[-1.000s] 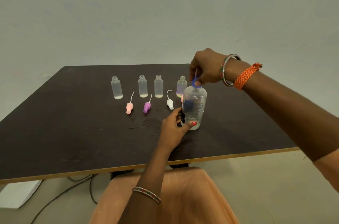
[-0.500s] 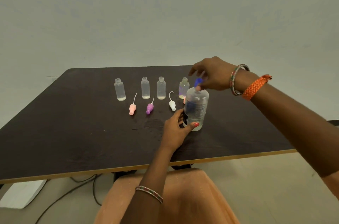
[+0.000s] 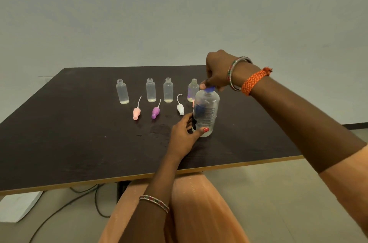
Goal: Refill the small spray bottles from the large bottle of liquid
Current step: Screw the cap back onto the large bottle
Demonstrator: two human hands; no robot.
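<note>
A large clear bottle (image 3: pixel 207 111) with a blue cap (image 3: pixel 209 89) stands upright on the dark table (image 3: pixel 69 143). My left hand (image 3: pixel 185 133) grips its lower part. My right hand (image 3: pixel 217 73) comes from above and pinches the blue cap. Behind it stand several small open spray bottles in a row: the far left bottle (image 3: pixel 122 92), the second bottle (image 3: pixel 151 90), the third bottle (image 3: pixel 168 90) and the fourth bottle (image 3: pixel 192 90), partly hidden by the large one. Each holds a little liquid at the bottom.
Loose spray tops with dip tubes lie in front of the row: a pink top (image 3: pixel 136 113), a purple top (image 3: pixel 155 112) and a white top (image 3: pixel 180 108). A wet patch (image 3: pixel 159 130) marks the table. Cables (image 3: pixel 79 199) and a white box (image 3: pixel 18 205) lie on the floor.
My right hand lifted slightly with fingers spread half a second ago, and now it is back down, pinching the blue cap. The left hand has kept hold of the large bottle.
</note>
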